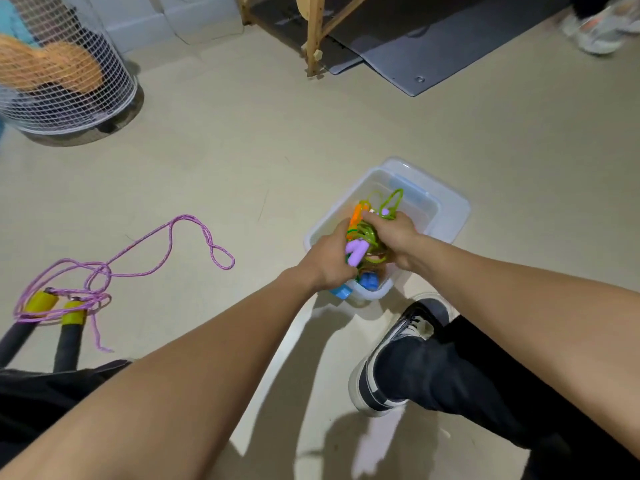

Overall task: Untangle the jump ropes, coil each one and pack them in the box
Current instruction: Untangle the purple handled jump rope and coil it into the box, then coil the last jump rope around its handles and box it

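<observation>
A clear plastic box (420,202) with blue latches stands on the floor ahead of me. Over its near half, both hands grip one coiled bundle: a green jump rope (370,233) with an orange handle and lilac handles. My left hand (330,259) holds the bundle's near side by the lilac handles. My right hand (393,232) clasps the far side over the green loops. A loose purple jump rope (138,251) with yellow-and-black handles lies tangled on the floor at the left.
A white wire basket (69,74) holding orange balls stands at the far left. A wooden frame (315,32) and grey mat (433,53) lie at the back. My right shoe (398,355) rests just behind the box. Another person's shoe (602,29) is at the top right.
</observation>
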